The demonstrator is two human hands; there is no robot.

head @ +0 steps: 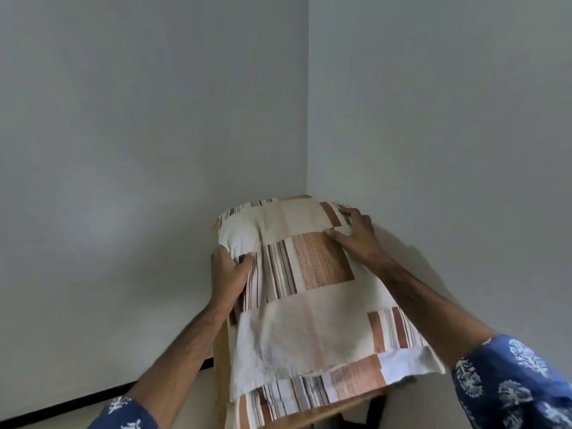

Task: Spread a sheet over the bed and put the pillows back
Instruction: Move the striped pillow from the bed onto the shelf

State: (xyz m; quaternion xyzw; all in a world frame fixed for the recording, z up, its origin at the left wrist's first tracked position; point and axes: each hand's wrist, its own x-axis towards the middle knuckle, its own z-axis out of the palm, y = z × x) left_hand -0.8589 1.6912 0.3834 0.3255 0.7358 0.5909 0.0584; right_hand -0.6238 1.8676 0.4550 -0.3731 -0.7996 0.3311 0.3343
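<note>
1. The left hand [227, 274] is clamped on the left edge of the top pillow [312, 283], thumb pressed onto the upper face and fingers hidden beneath.
2. The right hand [356, 233] is gripping the pillow's far right corner, fingers curled over the edge and thumb laid flat on the fabric.
3. The pillow, patterned in cream, brown and orange stripes and blocks, is held between both hands in the room corner.
4. A second pillow [309, 394] in the same pattern is seen directly beneath it, at the near edge.
5. Both are carried by a wooden stand [337, 410].
6. Blue sleeves with white print [513, 382] are visible at the near corners, and grey walls [139, 134] behind.
</note>
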